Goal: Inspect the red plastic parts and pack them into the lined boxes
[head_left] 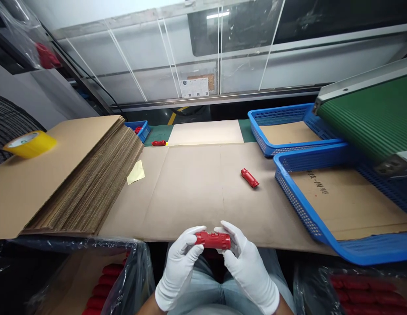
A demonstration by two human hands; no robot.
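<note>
1. Red plastic part (212,240) sits crosswise between both gloved hands, just off the near edge of the cardboard sheet (197,188) that covers the desk, above the person's lap.
2. The left hand (180,262) has its grip closed on the part's left end, fingertips curled over the top; the right hand (246,262) has its grip closed on the right end, thumb and fingers wrapped round it.
3. The part looks like a short, ribbed, moulded cylinder: probably light, stiff and hard, not fragile. Smooth plastic against cloth gloves may slip, so the ribbed ends seem the surest places to hold, as both hands do now.
4. A second red part (250,178) lies loose on the cardboard sheet, right of its middle, well apart from the hands; a third (159,143) lies at its far left corner.
5. Right of the cardboard sheet stand two blue baskets (298,205), each lined with card; left of it lies a stack of flat cardboard (88,183) with a yellow tape roll (29,144) on top.
6. Below the cardboard sheet's near edge, plastic-lined boxes hold more red parts (101,284).
</note>
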